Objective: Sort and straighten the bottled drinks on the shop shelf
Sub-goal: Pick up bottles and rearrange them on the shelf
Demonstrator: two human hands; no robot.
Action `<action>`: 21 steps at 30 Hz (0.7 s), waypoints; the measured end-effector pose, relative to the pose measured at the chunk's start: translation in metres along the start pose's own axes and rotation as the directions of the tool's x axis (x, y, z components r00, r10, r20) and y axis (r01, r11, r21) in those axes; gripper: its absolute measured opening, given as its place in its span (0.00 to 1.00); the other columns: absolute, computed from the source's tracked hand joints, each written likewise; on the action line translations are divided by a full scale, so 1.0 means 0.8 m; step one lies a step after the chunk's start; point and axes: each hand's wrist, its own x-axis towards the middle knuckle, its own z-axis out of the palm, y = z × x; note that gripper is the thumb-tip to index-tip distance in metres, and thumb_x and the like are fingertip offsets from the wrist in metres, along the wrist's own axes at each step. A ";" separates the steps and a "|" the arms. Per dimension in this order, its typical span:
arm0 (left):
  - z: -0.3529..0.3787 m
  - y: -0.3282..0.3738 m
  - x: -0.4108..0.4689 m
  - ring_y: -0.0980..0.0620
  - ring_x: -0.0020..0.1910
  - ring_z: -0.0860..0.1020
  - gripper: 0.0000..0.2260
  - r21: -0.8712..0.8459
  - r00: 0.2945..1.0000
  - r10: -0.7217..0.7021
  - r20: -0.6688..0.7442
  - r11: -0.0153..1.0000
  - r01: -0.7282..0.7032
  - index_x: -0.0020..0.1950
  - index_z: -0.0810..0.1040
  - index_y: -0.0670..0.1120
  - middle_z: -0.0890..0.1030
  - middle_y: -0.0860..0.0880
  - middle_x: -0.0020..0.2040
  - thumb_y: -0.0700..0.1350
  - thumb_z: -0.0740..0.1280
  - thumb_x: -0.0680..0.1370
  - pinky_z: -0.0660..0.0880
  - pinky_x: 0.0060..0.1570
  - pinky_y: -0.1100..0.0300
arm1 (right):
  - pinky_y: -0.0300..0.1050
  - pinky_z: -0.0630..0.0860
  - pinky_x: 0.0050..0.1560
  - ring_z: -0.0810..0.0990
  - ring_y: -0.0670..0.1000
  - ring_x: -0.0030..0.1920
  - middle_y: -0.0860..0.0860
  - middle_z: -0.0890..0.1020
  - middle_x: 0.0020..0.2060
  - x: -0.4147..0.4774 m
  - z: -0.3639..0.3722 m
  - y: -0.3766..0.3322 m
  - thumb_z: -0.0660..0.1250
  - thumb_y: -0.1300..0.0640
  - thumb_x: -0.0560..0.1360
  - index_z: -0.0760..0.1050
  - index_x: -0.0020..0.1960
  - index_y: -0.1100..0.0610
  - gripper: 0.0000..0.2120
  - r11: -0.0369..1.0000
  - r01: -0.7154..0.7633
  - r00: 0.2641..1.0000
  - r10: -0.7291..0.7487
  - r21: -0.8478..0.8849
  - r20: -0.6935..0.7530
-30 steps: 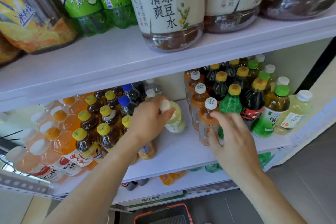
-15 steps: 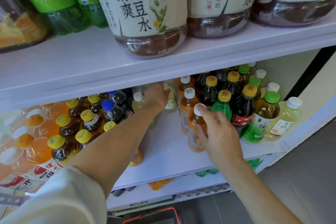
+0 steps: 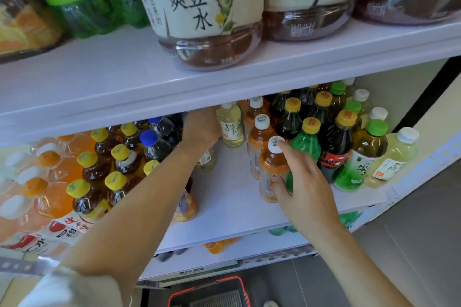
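Note:
On the middle shelf [image 3: 224, 207] my right hand [image 3: 304, 189] grips an orange tea bottle [image 3: 270, 169] with a white cap. Its thumb lies low on the bottle's front and its forefinger reaches the cap. This bottle stands at the front of a row of like bottles [image 3: 259, 132]. My left hand [image 3: 202, 124] reaches far back under the upper shelf, against the left side of a pale yellow-green bottle [image 3: 232, 124] that stands upright. The upper shelf's edge hides that hand's fingers, so a grip cannot be told.
Dark tea bottles with yellow caps [image 3: 117, 177] and orange drinks [image 3: 50, 182] crowd the left. Green, dark and pale bottles [image 3: 359, 152] fill the right. Big jugs [image 3: 207, 7] stand on the upper shelf [image 3: 99, 77]. A red basket [image 3: 209, 291] sits on the floor.
My left hand carried the pale bottle from the shelf's front toward the back, where it now stands upright. My right hand closed round the front orange bottle and stayed there.

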 end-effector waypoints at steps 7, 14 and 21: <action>-0.006 -0.024 -0.032 0.35 0.64 0.71 0.27 0.396 0.944 -0.110 0.311 0.918 -0.024 0.76 0.60 0.39 0.60 0.33 0.72 0.39 0.64 0.79 0.74 0.57 0.46 | 0.50 0.78 0.46 0.78 0.54 0.56 0.50 0.78 0.58 -0.027 -0.005 -0.008 0.71 0.57 0.73 0.67 0.72 0.51 0.29 0.993 -0.118 0.993 0.119 0.014 -0.019; 0.004 -0.012 -0.066 0.37 0.56 0.78 0.24 0.415 0.935 0.066 0.348 0.884 -0.216 0.74 0.59 0.40 0.75 0.35 0.61 0.38 0.62 0.79 0.77 0.48 0.48 | 0.49 0.79 0.44 0.78 0.46 0.45 0.46 0.80 0.45 -0.066 0.005 -0.023 0.71 0.62 0.72 0.78 0.59 0.54 0.15 0.987 -0.133 0.986 0.122 0.092 0.112; -0.060 -0.036 -0.147 0.40 0.33 0.78 0.14 -0.072 0.963 0.024 -0.268 0.996 -0.045 0.53 0.75 0.46 0.78 0.46 0.33 0.55 0.58 0.81 0.68 0.30 0.54 | 0.49 0.78 0.57 0.80 0.46 0.51 0.47 0.79 0.56 -0.072 0.012 -0.038 0.68 0.45 0.76 0.70 0.60 0.39 0.14 0.634 -0.680 0.703 0.420 0.368 0.574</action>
